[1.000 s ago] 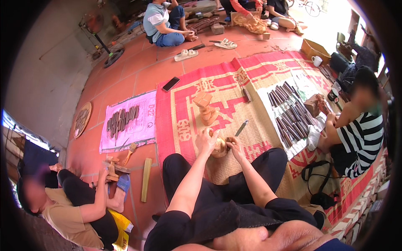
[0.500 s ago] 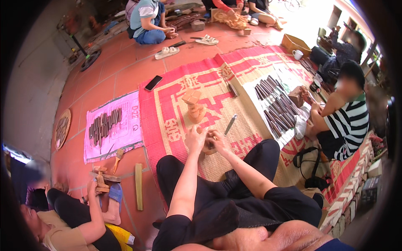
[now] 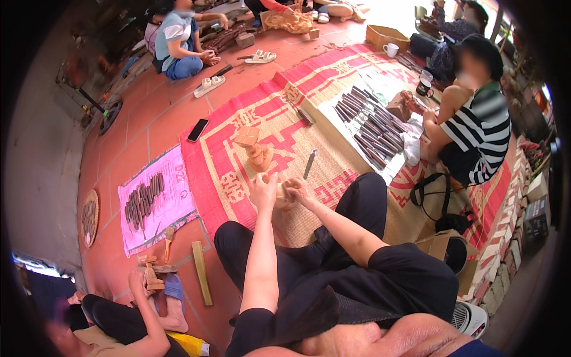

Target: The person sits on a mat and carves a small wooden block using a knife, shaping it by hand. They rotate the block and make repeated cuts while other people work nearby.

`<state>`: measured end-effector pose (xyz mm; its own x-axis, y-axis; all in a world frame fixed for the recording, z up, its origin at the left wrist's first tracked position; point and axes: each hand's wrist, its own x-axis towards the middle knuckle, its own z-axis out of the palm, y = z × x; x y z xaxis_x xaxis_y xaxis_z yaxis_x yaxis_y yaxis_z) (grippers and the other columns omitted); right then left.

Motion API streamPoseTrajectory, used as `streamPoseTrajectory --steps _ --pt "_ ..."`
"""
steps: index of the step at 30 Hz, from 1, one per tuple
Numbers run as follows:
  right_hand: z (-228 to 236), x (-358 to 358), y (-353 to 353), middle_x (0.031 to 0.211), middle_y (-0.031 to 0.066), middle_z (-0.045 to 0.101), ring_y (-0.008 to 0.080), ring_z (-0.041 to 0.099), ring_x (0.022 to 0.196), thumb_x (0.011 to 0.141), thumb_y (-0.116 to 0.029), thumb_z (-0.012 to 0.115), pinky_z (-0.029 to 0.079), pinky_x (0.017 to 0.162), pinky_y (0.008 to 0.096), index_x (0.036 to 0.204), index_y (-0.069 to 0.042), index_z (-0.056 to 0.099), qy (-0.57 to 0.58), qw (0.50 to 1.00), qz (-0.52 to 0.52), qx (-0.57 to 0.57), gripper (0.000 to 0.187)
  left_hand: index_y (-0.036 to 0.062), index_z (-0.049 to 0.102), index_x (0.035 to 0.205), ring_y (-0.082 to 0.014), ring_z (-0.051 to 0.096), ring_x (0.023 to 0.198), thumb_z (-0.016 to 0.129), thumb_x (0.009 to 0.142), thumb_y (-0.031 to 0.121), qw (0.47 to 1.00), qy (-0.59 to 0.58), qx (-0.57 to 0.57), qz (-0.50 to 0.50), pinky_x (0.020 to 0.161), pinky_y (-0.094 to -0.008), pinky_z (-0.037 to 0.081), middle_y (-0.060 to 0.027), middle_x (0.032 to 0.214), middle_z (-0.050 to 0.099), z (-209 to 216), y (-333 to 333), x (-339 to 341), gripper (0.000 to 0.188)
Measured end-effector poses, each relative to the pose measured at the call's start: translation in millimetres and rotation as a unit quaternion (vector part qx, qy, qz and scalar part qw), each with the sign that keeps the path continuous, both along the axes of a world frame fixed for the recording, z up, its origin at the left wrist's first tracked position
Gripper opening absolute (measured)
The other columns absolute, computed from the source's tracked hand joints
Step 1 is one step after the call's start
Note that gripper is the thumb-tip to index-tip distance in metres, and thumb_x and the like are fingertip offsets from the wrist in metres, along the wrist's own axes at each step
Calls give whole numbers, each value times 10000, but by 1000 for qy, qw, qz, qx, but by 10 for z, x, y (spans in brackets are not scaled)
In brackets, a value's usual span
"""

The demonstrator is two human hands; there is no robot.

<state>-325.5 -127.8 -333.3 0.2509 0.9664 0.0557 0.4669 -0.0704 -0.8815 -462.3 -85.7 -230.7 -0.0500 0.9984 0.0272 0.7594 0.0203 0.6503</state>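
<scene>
Above my crossed legs, my left hand (image 3: pixel 263 191) is closed around the left side of a light-brown wooden carving (image 3: pixel 286 204). My right hand (image 3: pixel 299 191) has its fingers bent against the carving's right side; whether a small tool is also in them is hidden. Just beyond my hands, a carved wooden figure (image 3: pixel 260 156) with a blocky top (image 3: pixel 247 137) stands on the woven mat (image 3: pixel 324 149). A slim chisel (image 3: pixel 310 163) lies on the mat a little past my right hand. Farther off lies another handled tool (image 3: pixel 304 116).
Rows of dark-handled chisels (image 3: pixel 372 128) lie on a white sheet at right, beside a seated person (image 3: pixel 476 128). A phone (image 3: pixel 197 130) is at the mat's left edge. More tools (image 3: pixel 144 199) rest on a pink cloth (image 3: pixel 169 217). At lower left a co-worker holds a wooden piece (image 3: pixel 154 278).
The whole view has shifted, so the mat and tools sit farther left and up. My hands stay on the carving, slightly farther apart. A person at the back now stretches out an arm.
</scene>
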Motion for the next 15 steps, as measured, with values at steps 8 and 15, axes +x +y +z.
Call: streamPoseTrajectory --steps 8,15 --pt "189 -109 43 1038 135 605 298 583 992 798 -213 653 461 860 356 1105 -60 634 48 994 34 93 344 164 630 1011 -372 606 938 638 796 547 1000 -6 5 4 803 -480 477 -165 1010 600 -48 10 -63 439" --pt "-381 227 11 1028 97 604 285 570 971 760 -203 656 473 835 361 927 -125 727 -187 976 64 86 197 162 627 1035 -365 596 967 619 805 559 1000 -23 0 2 825 -476 472 -167 1043 586 -76 17 -80 459"
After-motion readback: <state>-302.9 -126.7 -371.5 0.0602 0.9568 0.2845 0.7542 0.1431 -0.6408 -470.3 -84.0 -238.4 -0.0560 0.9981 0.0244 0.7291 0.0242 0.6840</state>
